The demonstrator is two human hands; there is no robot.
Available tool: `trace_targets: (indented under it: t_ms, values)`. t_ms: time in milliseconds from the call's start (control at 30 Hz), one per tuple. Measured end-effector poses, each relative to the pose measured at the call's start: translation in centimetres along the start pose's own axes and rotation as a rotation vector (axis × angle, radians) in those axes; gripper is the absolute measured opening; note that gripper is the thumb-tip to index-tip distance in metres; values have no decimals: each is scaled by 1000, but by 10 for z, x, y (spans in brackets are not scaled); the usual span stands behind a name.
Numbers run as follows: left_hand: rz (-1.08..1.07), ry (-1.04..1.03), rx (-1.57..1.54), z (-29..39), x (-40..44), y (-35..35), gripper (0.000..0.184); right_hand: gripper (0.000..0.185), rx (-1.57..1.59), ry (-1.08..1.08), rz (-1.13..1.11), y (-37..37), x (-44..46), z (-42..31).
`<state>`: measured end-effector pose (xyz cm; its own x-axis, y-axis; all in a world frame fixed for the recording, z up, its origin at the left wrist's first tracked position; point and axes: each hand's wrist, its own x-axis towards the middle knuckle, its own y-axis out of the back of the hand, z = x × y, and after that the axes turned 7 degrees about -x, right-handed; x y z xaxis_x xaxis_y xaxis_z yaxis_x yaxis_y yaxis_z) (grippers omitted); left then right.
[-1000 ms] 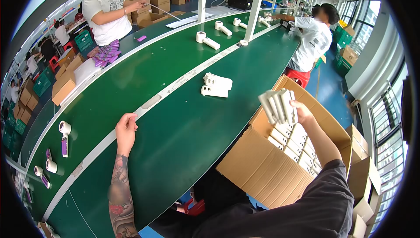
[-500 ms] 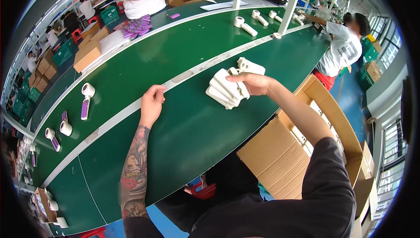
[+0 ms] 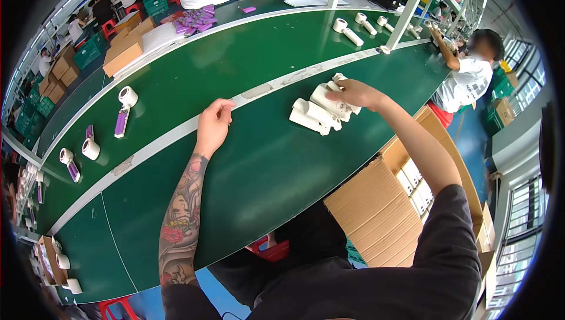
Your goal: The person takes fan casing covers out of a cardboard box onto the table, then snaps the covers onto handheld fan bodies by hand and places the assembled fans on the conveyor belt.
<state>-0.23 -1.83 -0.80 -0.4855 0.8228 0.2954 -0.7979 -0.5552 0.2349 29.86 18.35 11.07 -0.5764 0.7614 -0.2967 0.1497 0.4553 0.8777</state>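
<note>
Several white plastic casings (image 3: 309, 116) lie in a loose cluster on the green work surface in front of me. My right hand (image 3: 360, 95) is at the far right of the cluster, its thumb and fingers closed on a white casing (image 3: 331, 97). The hand partly hides that casing. My left hand (image 3: 214, 125) rests beside the pale dividing rail (image 3: 259, 91), fingers curled in, and nothing shows in them. It is apart from the casings.
Beyond the rail, a green belt (image 3: 206, 64) carries white handheld devices (image 3: 126, 96), some with purple handles. An open carton (image 3: 376, 214) holding white parts stands at my right. Purple pieces (image 3: 195, 20) are heaped across the belt near a co-worker. Another person (image 3: 471, 76) sits at right.
The stacked casings have come down and spread on the surface. My right hand has shifted to the right end of the cluster. My left hand stays by the rail, and the camera view has turned slightly.
</note>
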Motion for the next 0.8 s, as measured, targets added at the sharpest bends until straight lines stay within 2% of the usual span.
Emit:
trace_targets:
  t_ms: [267,400,467,500,567,600,667,733,800]
  values:
    - [14,-7,1,1,2,3,16,61,-449,26,182,6,-2,-6]
    - [62,27,-139,-4,5,5,16,56,-143,168,481,3,-2,-29]
    - [129,1,-86,-9,4,7,18,59,401,339,367,-15,4,-52]
    - [197,-37,-33,-11,6,11,21,59,411,351,359,-28,5,-69]
    - [347,-111,87,-17,9,25,29,58,803,468,124,-64,1,-107]
    - [368,-101,113,-24,7,35,29,58,920,515,47,-86,5,-124]
    - [618,-107,388,-41,6,54,39,57,1052,576,-61,-130,14,-153]
    - [857,-133,660,-57,14,74,51,50,1277,563,-260,-156,21,-179]
    - [928,-72,723,-73,19,103,54,49,1299,590,-286,-168,31,-185]
